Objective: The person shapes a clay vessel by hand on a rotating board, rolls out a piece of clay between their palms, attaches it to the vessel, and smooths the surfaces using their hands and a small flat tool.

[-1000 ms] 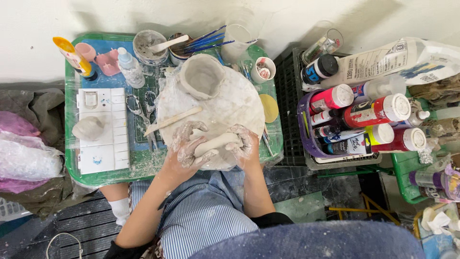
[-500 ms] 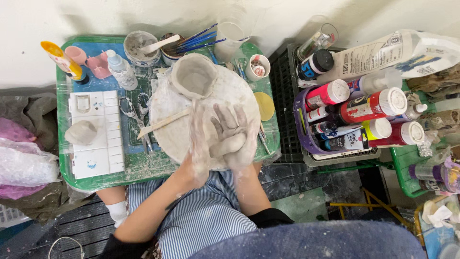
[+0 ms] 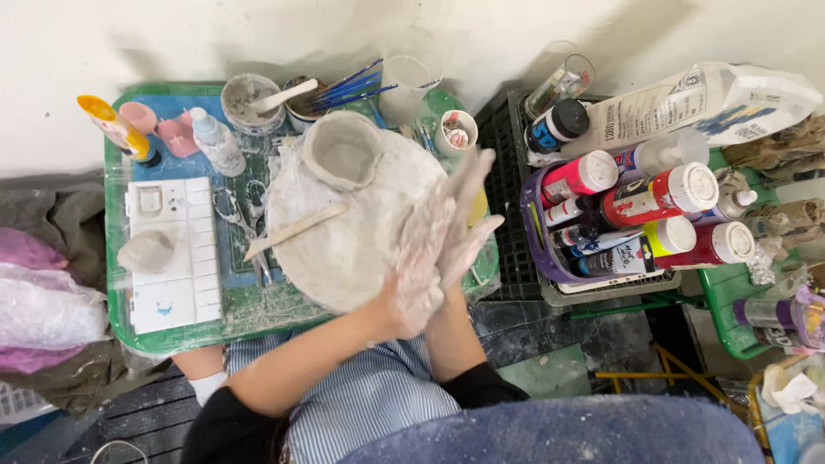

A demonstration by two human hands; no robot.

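Note:
My left hand and my right hand are pressed palm to palm, fingers spread, both coated in grey clay. They hover over the right edge of a round clay-smeared board. The clay piece between the palms is hidden. A hollow clay cup stands on the far side of the board. A wooden stick lies across the board's left side.
The board rests on a green tray table with a white palette, a grey clay lump, scissors, small bottles and a cup of brushes. A purple basket of paint bottles stands to the right.
My hands were pressing a clay piece flat on the board. They lifted it and moved right, and now they are upright, palm against palm.

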